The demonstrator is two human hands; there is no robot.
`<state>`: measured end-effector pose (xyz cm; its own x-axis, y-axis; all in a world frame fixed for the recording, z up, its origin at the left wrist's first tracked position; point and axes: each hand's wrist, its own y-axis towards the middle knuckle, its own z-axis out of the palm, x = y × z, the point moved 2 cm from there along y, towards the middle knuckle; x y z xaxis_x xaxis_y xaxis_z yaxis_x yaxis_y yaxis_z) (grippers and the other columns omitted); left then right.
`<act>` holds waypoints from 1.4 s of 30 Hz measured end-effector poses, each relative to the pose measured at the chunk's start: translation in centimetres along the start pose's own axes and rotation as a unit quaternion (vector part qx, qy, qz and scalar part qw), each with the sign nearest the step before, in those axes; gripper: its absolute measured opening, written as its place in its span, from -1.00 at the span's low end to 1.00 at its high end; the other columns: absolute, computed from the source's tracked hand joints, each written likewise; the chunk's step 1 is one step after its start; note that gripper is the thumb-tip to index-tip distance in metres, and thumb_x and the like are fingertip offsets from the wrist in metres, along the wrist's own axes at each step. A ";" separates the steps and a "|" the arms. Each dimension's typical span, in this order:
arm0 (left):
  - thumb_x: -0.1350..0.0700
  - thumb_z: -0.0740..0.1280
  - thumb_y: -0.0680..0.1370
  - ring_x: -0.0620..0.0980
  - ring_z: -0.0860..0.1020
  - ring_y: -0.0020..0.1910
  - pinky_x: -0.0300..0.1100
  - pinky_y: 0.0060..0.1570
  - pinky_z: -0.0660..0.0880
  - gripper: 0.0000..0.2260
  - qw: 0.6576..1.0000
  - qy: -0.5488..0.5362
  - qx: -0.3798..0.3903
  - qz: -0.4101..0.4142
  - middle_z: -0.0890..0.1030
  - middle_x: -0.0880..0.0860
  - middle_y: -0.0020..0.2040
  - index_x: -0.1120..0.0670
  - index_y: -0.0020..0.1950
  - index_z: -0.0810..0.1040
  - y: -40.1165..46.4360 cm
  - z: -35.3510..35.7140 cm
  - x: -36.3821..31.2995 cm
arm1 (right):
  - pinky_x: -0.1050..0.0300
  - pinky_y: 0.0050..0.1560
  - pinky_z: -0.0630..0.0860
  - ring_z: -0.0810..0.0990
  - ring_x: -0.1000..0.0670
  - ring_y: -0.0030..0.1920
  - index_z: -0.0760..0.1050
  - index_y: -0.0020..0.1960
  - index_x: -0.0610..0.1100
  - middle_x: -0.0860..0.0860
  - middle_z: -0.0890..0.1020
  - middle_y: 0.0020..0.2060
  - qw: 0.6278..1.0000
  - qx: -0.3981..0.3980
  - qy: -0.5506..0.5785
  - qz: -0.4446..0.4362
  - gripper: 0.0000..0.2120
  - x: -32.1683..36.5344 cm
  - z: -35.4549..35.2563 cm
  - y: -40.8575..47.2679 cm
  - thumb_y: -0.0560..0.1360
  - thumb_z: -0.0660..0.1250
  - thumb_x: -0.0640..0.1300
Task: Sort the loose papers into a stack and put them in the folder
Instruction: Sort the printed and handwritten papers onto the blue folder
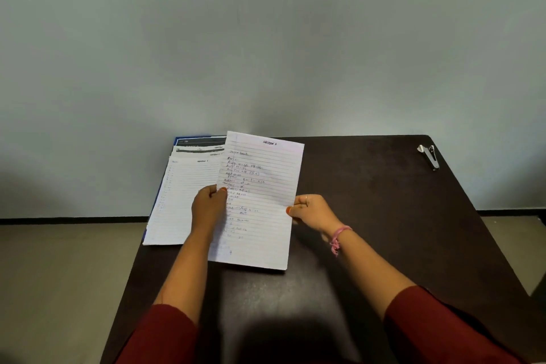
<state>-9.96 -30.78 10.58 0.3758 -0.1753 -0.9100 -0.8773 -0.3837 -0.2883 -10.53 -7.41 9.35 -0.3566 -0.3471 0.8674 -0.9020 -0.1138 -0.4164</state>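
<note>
a: where's the sheet right now?

b: the lined sheet (261,195), headed "section 1" and covered in handwriting, is held up over the dark table (384,216), its lower edge close to the tabletop. the left hand (208,208) pinches its left edge, thumb on the front. the right hand (313,211) pinches the right edge the same way, thumb on top, fingers curled behind.

a: and the rest of the papers?

b: a stack of lined papers (183,201) lies at the table's far left corner, partly behind the held sheet. it rests on a blue folder (195,140), whose edge shows at the top and along the left side. the sheets are fanned a little, not squared.

a: anything else on the table?

b: a small metal stapler (430,155) near the far right corner, well apart from the papers. there's a pink bracelet (338,238) on the right wrist, and dark red sleeves (437,328) on both arms.
</note>
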 end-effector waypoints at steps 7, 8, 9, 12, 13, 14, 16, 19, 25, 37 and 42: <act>0.26 0.23 0.54 0.02 0.54 -0.17 -0.18 -0.17 0.42 -0.86 0.997 0.043 0.026 -0.064 0.62 0.06 -0.18 0.17 -0.15 0.57 -0.2 -4.5 4.1 | 0.35 -0.43 0.46 0.56 0.19 -0.49 0.58 -0.02 -0.35 -0.05 0.63 -0.28 0.994 0.048 0.063 0.080 -0.89 -0.3 5.0 0.8 0.50 0.30 -0.40; 0.26 0.22 0.54 0.02 0.55 -0.16 -0.19 -0.16 0.43 -0.84 0.996 0.050 0.021 -0.070 0.63 0.05 -0.16 0.17 -0.15 0.58 -0.2 -4.9 4.7 | 0.34 -0.42 0.47 0.57 0.18 -0.45 0.58 -0.01 -0.34 -0.05 0.64 -0.26 0.993 0.050 0.063 0.084 -0.88 -0.4 5.7 0.9 0.50 0.29 -0.40; 0.27 0.21 0.55 0.02 0.56 -0.14 -0.19 -0.17 0.45 -0.83 0.995 0.055 0.015 -0.076 0.64 0.04 -0.13 0.16 -0.12 0.59 -0.2 -5.3 5.4 | 0.33 -0.40 0.48 0.58 0.16 -0.39 0.58 0.00 -0.34 -0.05 0.64 -0.24 0.993 0.052 0.058 0.087 -0.87 -0.5 6.4 1.0 0.50 0.29 -0.40; 0.28 0.17 0.57 0.04 0.55 -0.08 -0.14 -0.11 0.46 -0.80 0.994 0.065 -0.016 -0.086 0.63 0.07 -0.05 0.18 -0.02 0.59 0.1 -6.3 7.1 | 0.30 -0.31 0.53 0.59 0.09 -0.27 0.59 -0.03 -0.29 -0.04 0.65 -0.22 0.994 0.055 0.045 0.087 -0.88 -0.5 8.2 1.3 0.50 0.29 -0.39; 0.28 0.16 0.57 0.03 0.54 -0.07 -0.14 -0.12 0.46 -0.80 0.993 0.068 -0.027 -0.090 0.63 0.08 -0.04 0.19 0.02 0.59 0.2 -6.7 7.5 | 0.28 -0.29 0.54 0.58 0.08 -0.27 0.58 -0.04 -0.26 -0.02 0.64 -0.25 0.994 0.054 0.039 0.084 -0.89 -0.5 8.8 1.4 0.50 0.29 -0.38; 0.28 0.16 0.58 0.03 0.54 -0.07 -0.16 -0.11 0.45 -0.80 0.993 0.069 -0.037 -0.091 0.62 0.09 -0.02 0.20 0.04 0.58 0.3 -7.0 7.9 | 0.24 -0.26 0.56 0.57 0.06 -0.28 0.58 -0.04 -0.25 0.00 0.63 -0.27 0.995 0.051 0.034 0.078 -0.89 -0.4 9.3 1.5 0.50 0.30 -0.37; 0.29 0.16 0.59 0.02 0.52 -0.06 -0.15 -0.08 0.41 -0.80 0.992 0.069 -0.052 -0.094 0.61 0.10 0.00 0.21 0.05 0.57 0.5 -7.5 8.4 | 0.11 -0.13 0.61 0.57 0.02 -0.26 0.58 -0.02 -0.23 0.00 0.63 -0.29 0.997 0.041 0.018 0.067 -0.89 -0.2 10.3 1.9 0.49 0.32 -0.36; 0.30 0.16 0.59 0.03 0.51 -0.06 -0.15 -0.07 0.40 -0.80 0.989 0.076 -0.081 -0.097 0.60 0.12 0.02 0.23 0.07 0.57 1.0 -8.3 8.7 | 0.02 -0.04 0.61 0.58 0.01 -0.24 0.56 -0.02 -0.20 0.02 0.62 -0.31 0.998 0.031 -0.016 0.055 -0.89 0.4 11.7 2.5 0.48 0.34 -0.33; 0.30 0.18 0.58 0.06 0.52 -0.05 -0.13 -0.05 0.43 -0.79 0.984 0.085 -0.121 -0.097 0.61 0.14 0.07 0.23 0.09 0.59 3.2 -10.1 9.0 | 0.08 0.07 0.57 0.61 0.00 -0.12 0.52 0.10 -0.17 0.00 0.64 -0.22 0.996 0.015 -0.086 0.026 -0.78 2.1 14.0 4.5 0.47 0.35 -0.27; 0.30 0.24 0.56 0.02 0.53 -0.11 -0.18 -0.08 0.43 -0.82 0.977 0.128 -0.129 -0.107 0.64 0.16 0.04 0.23 0.09 0.59 9.4 -12.6 8.3 | 0.49 -0.25 0.33 0.53 0.06 -0.11 0.45 0.21 -0.22 0.00 0.61 -0.20 0.993 0.004 -0.120 0.019 -0.72 4.9 17.0 9.9 0.50 0.32 -0.28; 0.32 0.23 0.55 0.06 0.55 -0.09 -0.19 -0.11 0.40 -0.82 0.973 0.159 -0.116 -0.121 0.63 0.17 0.04 0.24 0.08 0.59 10.7 -13.0 9.2 | 0.27 -0.08 0.43 0.55 0.06 -0.13 0.44 0.25 -0.20 0.02 0.60 -0.28 0.989 0.021 -0.141 0.037 -0.67 4.3 18.2 10.9 0.49 0.32 -0.26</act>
<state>-11.96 -48.27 2.99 0.6682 -0.3124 -0.6752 -0.6749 -0.6364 -0.3735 -17.50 -27.10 3.58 -0.3345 -0.6010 0.7259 -0.8630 -0.1142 -0.4921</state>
